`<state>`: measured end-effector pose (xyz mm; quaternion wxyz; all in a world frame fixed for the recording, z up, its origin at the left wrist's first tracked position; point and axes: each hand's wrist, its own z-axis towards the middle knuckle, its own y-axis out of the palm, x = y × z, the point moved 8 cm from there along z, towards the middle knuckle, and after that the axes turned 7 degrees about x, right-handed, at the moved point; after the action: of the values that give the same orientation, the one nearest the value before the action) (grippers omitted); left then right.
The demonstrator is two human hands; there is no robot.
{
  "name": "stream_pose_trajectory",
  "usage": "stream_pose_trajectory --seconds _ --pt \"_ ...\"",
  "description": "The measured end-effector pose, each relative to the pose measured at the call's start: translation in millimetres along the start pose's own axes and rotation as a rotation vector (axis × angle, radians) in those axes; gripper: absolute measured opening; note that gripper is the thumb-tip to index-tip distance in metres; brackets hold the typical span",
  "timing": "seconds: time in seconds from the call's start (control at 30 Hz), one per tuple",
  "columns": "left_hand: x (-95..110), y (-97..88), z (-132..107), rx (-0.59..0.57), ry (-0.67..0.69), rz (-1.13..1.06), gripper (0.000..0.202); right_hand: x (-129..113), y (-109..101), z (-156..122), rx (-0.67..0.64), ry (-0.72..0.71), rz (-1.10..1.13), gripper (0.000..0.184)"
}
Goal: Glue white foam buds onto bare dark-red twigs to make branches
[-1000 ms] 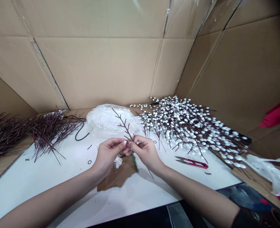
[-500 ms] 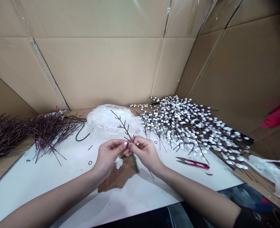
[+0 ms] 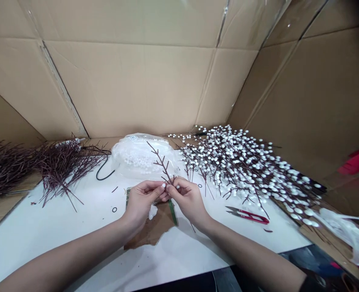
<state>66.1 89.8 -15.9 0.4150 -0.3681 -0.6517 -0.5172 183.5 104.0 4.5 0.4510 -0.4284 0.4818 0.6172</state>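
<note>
My left hand (image 3: pixel 142 199) and my right hand (image 3: pixel 188 199) meet over the white table (image 3: pixel 39 231), fingertips pinched together on a thin dark-brown bare twig (image 3: pixel 160 162) that rises away from me. A tiny white bead sits at the pinch point between the fingertips. The twig's green lower stem (image 3: pixel 172 212) hangs below my right hand. A small white lump (image 3: pixel 152 211) lies under my left hand, on a brown patch of the table.
A clear bag of white beads (image 3: pixel 138 155) lies just beyond my hands. Twigs covered with white beads (image 3: pixel 246 166) are heaped to the right, bare brown twigs (image 3: pixel 45 168) to the left. Red-handled snips (image 3: pixel 248 215) lie right of my right hand. Cardboard walls (image 3: pixel 143 81) enclose the table.
Both hands sit slightly lower in the frame as the camera tilts up a little; the pinch on the twig stays the same.
</note>
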Motion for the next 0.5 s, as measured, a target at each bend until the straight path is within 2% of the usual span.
stream_pose_trajectory --seconds 0.37,0.5 --pt "7.2 -4.5 2.8 -0.007 0.014 0.032 0.019 0.4 3.0 -2.1 -0.059 0.063 0.061 0.023" --pt "13.4 -6.1 5.6 0.006 0.044 0.028 0.018 5.1 -11.1 2.4 0.022 0.023 0.064 0.010"
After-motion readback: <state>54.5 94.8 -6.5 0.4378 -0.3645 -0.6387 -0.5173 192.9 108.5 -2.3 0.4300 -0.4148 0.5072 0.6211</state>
